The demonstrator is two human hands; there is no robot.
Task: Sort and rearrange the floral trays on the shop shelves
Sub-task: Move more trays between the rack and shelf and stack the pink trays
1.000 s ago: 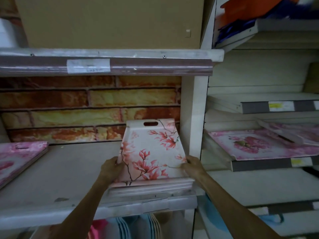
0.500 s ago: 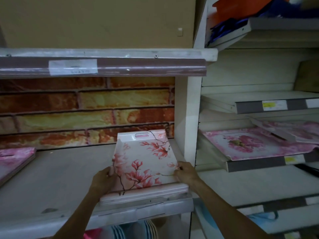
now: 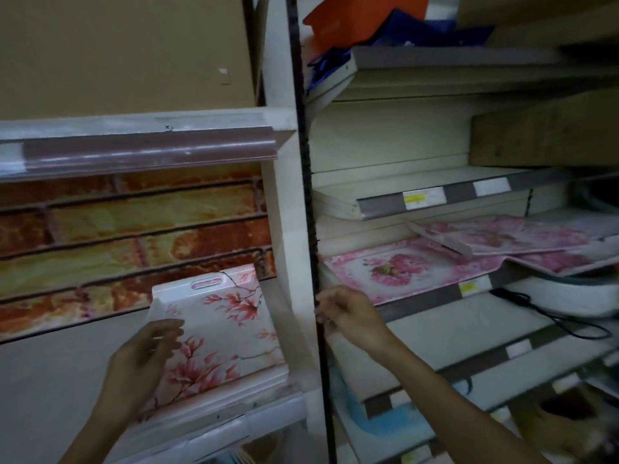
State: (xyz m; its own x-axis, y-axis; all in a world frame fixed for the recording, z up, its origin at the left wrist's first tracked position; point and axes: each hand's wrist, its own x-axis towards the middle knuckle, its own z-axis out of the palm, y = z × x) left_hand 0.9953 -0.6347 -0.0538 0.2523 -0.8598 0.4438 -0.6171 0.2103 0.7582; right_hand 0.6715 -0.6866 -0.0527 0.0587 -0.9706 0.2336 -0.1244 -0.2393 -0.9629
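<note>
A dim shop aisle seen from a head-worn camera, with two shelf bays side by side.

In the left bay, a stack of white trays printed with pink magnolia branches (image 3: 221,333) lies flat at the right end of a grey shelf (image 3: 50,373), its near edge close to the shelf's front lip and its far handle slot pointing toward a brick-pattern back panel (image 3: 134,229). The left hand (image 3: 140,360) rests on the stack's left edge, fingers loosely spread across the printed surface rather than gripping it. This stack looks placed, or nearly so.

A white upright post (image 3: 294,262) divides the bays. The right hand (image 3: 348,313) is off the stack and hangs in front of the post's dark slotted strip, fingers curled loosely inward; whether it touches the strip or holds anything I cannot tell.

In the right bay, on a sloping middle shelf, a pink rose tray (image 3: 402,269) lies flat, with more pink floral trays (image 3: 509,234) overlapping crookedly behind it, one tilted. These appear unsorted and are probably the remaining work. The shelves above and below them hold no trays.
</note>
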